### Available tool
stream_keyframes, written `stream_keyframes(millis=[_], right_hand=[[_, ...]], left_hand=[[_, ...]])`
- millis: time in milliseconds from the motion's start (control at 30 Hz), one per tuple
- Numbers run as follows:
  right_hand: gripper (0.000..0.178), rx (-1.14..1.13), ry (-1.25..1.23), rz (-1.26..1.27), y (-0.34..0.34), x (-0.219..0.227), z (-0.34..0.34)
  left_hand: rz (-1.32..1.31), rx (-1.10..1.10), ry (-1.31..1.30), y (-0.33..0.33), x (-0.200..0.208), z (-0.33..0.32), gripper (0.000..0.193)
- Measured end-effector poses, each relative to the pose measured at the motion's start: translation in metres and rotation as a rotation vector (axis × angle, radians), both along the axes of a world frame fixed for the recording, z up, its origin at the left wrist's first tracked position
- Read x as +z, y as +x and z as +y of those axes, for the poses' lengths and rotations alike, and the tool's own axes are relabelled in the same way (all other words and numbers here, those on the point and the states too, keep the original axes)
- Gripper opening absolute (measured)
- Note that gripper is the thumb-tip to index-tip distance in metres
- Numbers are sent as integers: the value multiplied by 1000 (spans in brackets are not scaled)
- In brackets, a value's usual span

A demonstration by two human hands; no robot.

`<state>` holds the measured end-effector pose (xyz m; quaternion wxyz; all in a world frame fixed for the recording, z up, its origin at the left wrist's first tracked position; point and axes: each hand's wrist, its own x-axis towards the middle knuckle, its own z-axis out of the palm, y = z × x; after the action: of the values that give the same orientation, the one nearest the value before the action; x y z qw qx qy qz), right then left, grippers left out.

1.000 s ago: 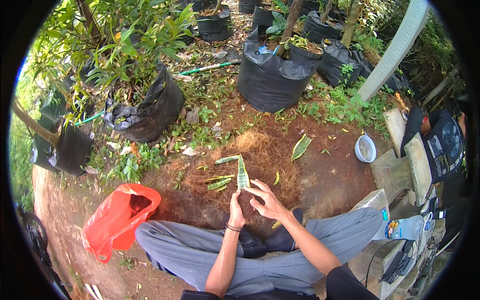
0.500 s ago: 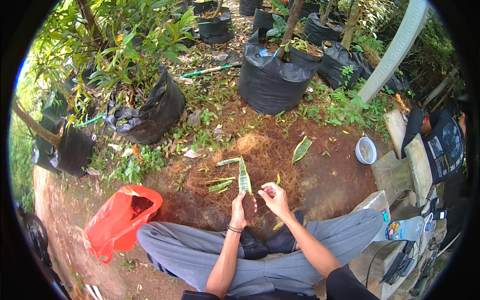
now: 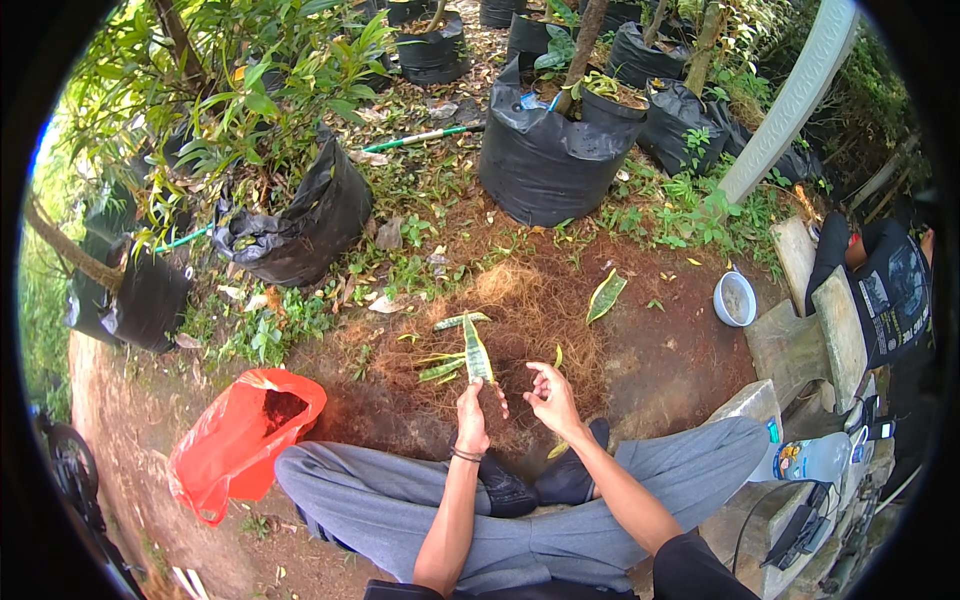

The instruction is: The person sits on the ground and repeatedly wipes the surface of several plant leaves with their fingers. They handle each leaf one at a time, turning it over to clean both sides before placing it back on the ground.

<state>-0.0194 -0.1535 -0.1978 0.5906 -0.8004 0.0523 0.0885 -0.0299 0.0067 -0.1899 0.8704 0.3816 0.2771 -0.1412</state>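
My left hand (image 3: pixel 474 420) is closed round the lower end of a snake plant leaf piece (image 3: pixel 477 357), green with yellow margins, which points away from me. To its right, my right hand (image 3: pixel 552 402) hovers apart from the leaf, fingers loosely bent with a gap between thumb and forefinger; nothing shows in it. Beyond the hands, a cut leaf piece (image 3: pixel 462 320) and several narrow leaf strips (image 3: pixel 440 370) lie on brown coir fibre (image 3: pixel 510 285). Another snake plant leaf piece (image 3: pixel 606 296) rests farther right. A small yellow strip (image 3: pixel 558 357) sits just past my right hand.
An open red plastic bag (image 3: pixel 235 440) with dark material inside stands at left. Black planting bags (image 3: pixel 560 160) with trees line the far side. At right are a white bowl (image 3: pixel 735 299), concrete benches (image 3: pixel 838 325), a large water bottle (image 3: pixel 808 458) and a seated person (image 3: pixel 885 290).
My left hand has shifted slightly left with the leaf piece, whose tip now leans left. My right hand has moved slightly away from it, its fingers more apart.
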Motion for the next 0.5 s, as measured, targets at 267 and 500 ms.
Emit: stream_keyframes(millis=[267, 500], right_hand=[[25, 395, -316, 402, -34, -35, 0], [37, 12, -204, 462, -66, -79, 23]], left_hand=[[-7, 195, -124, 4, -8, 14, 40], [-9, 160, -108, 2, -8, 11, 41]])
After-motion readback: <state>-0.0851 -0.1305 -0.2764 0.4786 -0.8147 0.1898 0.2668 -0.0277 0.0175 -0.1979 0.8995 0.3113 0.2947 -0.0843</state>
